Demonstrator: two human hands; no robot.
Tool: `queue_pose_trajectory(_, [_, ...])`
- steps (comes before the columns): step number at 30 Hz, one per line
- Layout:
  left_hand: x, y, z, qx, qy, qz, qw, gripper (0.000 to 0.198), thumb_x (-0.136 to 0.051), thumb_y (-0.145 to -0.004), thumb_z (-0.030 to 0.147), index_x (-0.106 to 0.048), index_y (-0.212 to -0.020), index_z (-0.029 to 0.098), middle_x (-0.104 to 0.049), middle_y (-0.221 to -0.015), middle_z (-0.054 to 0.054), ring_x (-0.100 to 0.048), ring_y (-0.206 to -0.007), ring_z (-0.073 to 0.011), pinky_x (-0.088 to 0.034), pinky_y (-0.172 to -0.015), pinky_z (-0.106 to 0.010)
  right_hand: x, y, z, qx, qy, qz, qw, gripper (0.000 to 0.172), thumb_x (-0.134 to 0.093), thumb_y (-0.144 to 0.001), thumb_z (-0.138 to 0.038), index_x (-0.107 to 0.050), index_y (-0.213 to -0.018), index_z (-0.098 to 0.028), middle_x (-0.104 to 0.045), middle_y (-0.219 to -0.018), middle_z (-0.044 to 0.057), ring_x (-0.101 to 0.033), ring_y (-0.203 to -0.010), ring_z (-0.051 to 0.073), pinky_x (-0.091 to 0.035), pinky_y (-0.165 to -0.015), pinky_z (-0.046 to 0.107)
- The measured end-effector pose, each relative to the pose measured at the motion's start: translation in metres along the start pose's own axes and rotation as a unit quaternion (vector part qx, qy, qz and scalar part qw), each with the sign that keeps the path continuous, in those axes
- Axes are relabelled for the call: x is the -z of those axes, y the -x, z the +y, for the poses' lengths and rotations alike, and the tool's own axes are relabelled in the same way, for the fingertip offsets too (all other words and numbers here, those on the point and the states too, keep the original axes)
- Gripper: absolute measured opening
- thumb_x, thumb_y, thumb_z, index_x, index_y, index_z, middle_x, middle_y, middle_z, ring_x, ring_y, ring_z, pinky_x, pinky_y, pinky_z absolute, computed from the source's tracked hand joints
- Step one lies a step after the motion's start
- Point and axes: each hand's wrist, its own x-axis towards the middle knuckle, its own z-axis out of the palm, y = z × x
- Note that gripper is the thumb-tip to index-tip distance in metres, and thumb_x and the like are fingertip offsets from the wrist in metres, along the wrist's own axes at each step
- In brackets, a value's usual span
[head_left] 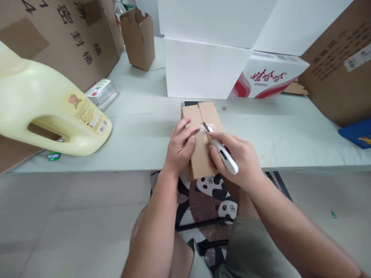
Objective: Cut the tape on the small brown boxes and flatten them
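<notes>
A small brown cardboard box (204,114) lies on the pale table (145,131), its near end over the table's front edge. A strip of clear tape crosses its top flaps. My left hand (181,148) presses down on the box's left side, fingers curled over the top. My right hand (240,160) is closed round a white utility knife (223,154). The blade tip touches the tape at the seam between the flaps.
A large pale yellow jug (43,112) with a handle lies at the left. Behind it stands a big brown carton (66,42), with a small open brown box (139,36) nearby. White boxes (203,65) and a red-printed carton (269,77) line the back. A blue item (356,133) sits right.
</notes>
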Motion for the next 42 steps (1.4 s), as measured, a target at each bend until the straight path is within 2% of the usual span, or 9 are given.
queue_pose_trajectory(13, [0.0,-0.004,0.003,0.005,-0.013,0.002,1.0,0.038,-0.044,-0.1,0.032,-0.077,-0.116,0.025,-0.06,-0.151,-0.006,-0.053,-0.144,-0.0285,-0.043,-0.123,-0.051,0.021,0.013,0.0,0.011,-0.031,-0.019,0.999,0.026,-0.056,-0.097,-0.033,-0.072,-0.113,-0.021,-0.081,-0.092,0.006,-0.075,-0.072,0.019,-0.053,-0.056,0.028])
queue_pose_trajectory(19, [-0.001,-0.003,-0.002,0.003,-0.002,0.031,1.0,0.038,-0.043,-0.1,0.031,-0.077,-0.117,0.025,-0.06,-0.15,-0.006,-0.051,-0.145,-0.0286,-0.041,-0.125,-0.051,0.037,0.027,-0.009,0.003,-0.088,-0.026,0.996,0.017,-0.06,-0.096,-0.028,-0.073,-0.105,-0.022,-0.079,-0.079,0.003,-0.069,-0.055,0.014,-0.051,-0.05,0.025])
queue_pose_trajectory(21, [0.0,-0.002,-0.002,0.008,-0.001,0.029,1.0,0.038,-0.043,-0.101,0.031,-0.076,-0.12,0.025,-0.059,-0.152,-0.006,-0.05,-0.146,-0.0285,-0.041,-0.125,-0.051,0.041,0.04,-0.005,-0.003,-0.115,0.03,0.993,0.017,-0.064,-0.094,-0.028,-0.073,-0.108,-0.025,-0.078,-0.078,0.002,-0.068,-0.054,0.014,-0.05,-0.048,0.026])
queue_pose_trajectory(24, [0.002,0.0,-0.001,0.017,0.007,0.016,1.0,0.038,-0.043,-0.102,0.031,-0.074,-0.122,0.026,-0.056,-0.155,-0.005,-0.048,-0.148,-0.0286,-0.043,-0.124,-0.051,0.039,0.061,0.015,-0.051,-0.171,0.171,0.969,0.018,-0.065,-0.094,-0.033,-0.07,-0.111,-0.029,-0.072,-0.072,-0.001,-0.065,-0.054,0.015,-0.05,-0.05,0.029])
queue_pose_trajectory(26, [0.004,0.001,0.0,0.02,0.015,0.011,1.0,0.037,-0.043,-0.103,0.032,-0.074,-0.123,0.028,-0.054,-0.157,-0.004,-0.047,-0.149,-0.0286,-0.044,-0.123,-0.052,0.031,0.069,0.038,-0.115,-0.14,0.193,0.964,0.017,-0.065,-0.094,-0.037,-0.067,-0.108,-0.028,-0.072,-0.073,-0.001,-0.066,-0.057,0.017,-0.053,-0.054,0.031])
queue_pose_trajectory(31, [0.004,0.001,-0.002,0.026,0.036,0.011,0.999,0.035,-0.044,-0.104,0.036,-0.074,-0.123,0.029,-0.053,-0.158,-0.004,-0.045,-0.151,-0.0288,-0.043,-0.124,-0.053,0.004,0.073,0.116,-0.18,0.07,-0.053,0.98,0.046,-0.062,-0.086,-0.036,-0.064,-0.13,-0.022,-0.079,-0.105,0.011,-0.075,-0.085,0.028,-0.06,-0.068,0.042])
queue_pose_trajectory(34, [0.005,0.001,-0.004,0.029,0.057,0.018,0.998,0.036,-0.046,-0.103,0.039,-0.074,-0.123,0.027,-0.052,-0.158,-0.005,-0.044,-0.152,-0.0298,-0.042,-0.124,-0.054,-0.008,0.076,0.15,-0.191,0.118,-0.119,0.967,0.061,-0.054,-0.086,-0.029,-0.057,-0.146,-0.018,-0.076,-0.124,0.016,-0.072,-0.112,0.035,-0.061,-0.087,0.051])
queue_pose_trajectory(37, [0.012,0.0,-0.006,0.041,0.077,0.03,0.996,0.036,-0.05,-0.101,0.044,-0.074,-0.122,0.027,-0.053,-0.159,-0.007,-0.043,-0.152,-0.0309,-0.04,-0.124,-0.051,-0.014,0.081,0.157,-0.212,0.13,-0.127,0.96,0.065,-0.051,-0.09,-0.034,-0.052,-0.152,-0.013,-0.066,-0.143,0.02,-0.064,-0.131,0.039,-0.055,-0.105,0.056])
queue_pose_trajectory(42, [0.023,-0.003,-0.013,0.122,0.131,0.059,0.982,0.038,-0.062,-0.092,0.055,-0.076,-0.116,0.029,-0.05,-0.162,-0.004,-0.039,-0.155,-0.0322,-0.035,-0.126,-0.047,-0.03,0.087,0.129,-0.198,0.033,-0.133,0.971,0.051,-0.052,-0.093,-0.046,-0.072,-0.129,-0.015,-0.063,-0.148,0.018,-0.048,-0.148,0.041,-0.038,-0.124,0.064])
